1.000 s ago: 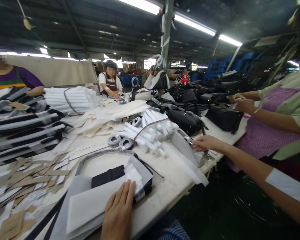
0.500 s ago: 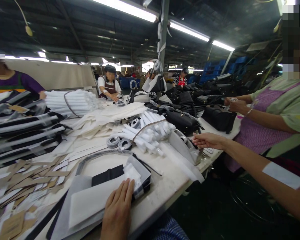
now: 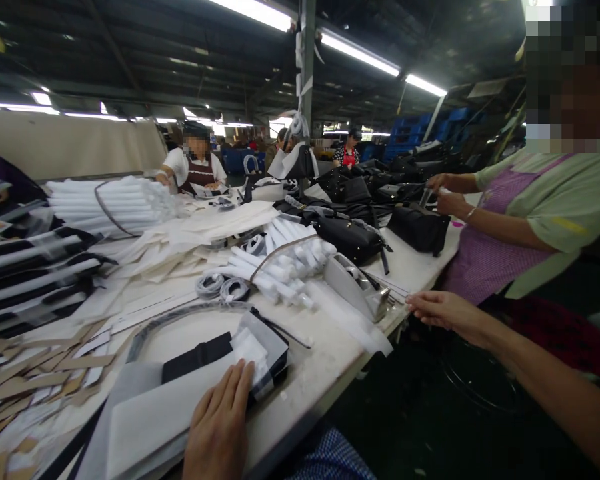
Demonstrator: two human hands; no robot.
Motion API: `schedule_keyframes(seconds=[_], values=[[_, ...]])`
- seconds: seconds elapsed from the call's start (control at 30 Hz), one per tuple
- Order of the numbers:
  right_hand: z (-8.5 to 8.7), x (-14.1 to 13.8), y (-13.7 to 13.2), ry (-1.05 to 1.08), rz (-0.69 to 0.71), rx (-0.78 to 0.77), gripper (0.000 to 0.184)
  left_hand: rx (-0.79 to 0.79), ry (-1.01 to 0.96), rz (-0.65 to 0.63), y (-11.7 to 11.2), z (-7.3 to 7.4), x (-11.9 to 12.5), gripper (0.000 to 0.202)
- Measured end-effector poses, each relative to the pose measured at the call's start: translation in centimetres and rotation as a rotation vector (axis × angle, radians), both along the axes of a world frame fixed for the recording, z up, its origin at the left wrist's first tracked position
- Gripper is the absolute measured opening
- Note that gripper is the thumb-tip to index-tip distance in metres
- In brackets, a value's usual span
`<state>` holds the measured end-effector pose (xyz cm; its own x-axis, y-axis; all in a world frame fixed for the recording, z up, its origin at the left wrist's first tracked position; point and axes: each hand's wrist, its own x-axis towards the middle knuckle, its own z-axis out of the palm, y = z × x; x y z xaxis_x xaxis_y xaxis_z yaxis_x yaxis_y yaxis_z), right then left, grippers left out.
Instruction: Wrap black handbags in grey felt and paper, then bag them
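Observation:
My left hand [image 3: 221, 417] lies flat with fingers stretched on a white foam sheet [image 3: 153, 417], which covers part of a black bag [image 3: 197, 357]. The bag's wrapped handle [image 3: 173, 315] arches up behind it, and crumpled white wrapping [image 3: 250, 347] sits by my fingertips. Beyond the table's edge, my right hand [image 3: 445, 312] pinches the end of a thin, clear strip of tape [image 3: 396, 288]. That strip runs back to a grey tape dispenser [image 3: 347, 285] on the table.
Banded white foam rods [image 3: 285, 257] and coiled grey rings [image 3: 223, 287] lie behind the bag. Paper strips [image 3: 35, 373] are strewn at left, near wrapped black pieces [image 3: 35, 280]. Black bags [image 3: 350, 237] are heaped farther back. At right, a co-worker in a purple apron [image 3: 500, 240] handles something small.
My right hand has moved from the tape dispenser outward and towards me, drawing out the tape. My left hand stays on the foam sheet. The view has turned slightly right.

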<state>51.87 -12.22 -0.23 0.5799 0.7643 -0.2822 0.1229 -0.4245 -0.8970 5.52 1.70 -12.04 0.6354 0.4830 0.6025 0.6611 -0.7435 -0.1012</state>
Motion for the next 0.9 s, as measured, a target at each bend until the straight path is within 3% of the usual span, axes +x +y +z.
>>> schedule_keyframes(seconds=[0.23,0.4,0.5,0.67,0.77,0.9], values=[[-6.3,0.1,0.7,-0.356,-0.049,0.130,0.053,-0.031,0.020,0.008,-0.1,0.2,0.0,0.061],[-7.7,0.7,0.6,-0.594,-0.089,0.164,0.040,-0.027,0.031,0.003,-0.1,0.3,0.0,0.059],[-6.9,1.0,-1.0,-0.843,-0.006,0.218,0.029,-0.040,0.038,-0.001,-0.1,0.5,0.0,0.059],[-2.9,-0.8,-2.1,-1.461,0.484,0.392,0.022,-0.075,0.032,-0.012,-0.1,0.3,-0.2,0.058],[0.0,-4.2,0.0,-1.537,0.697,0.535,0.025,-0.103,0.048,0.000,-0.3,0.3,-0.2,0.059],[2.5,-10.3,5.1,-1.387,0.912,0.707,0.016,-0.135,0.061,0.043,-0.8,0.7,0.0,0.057]])
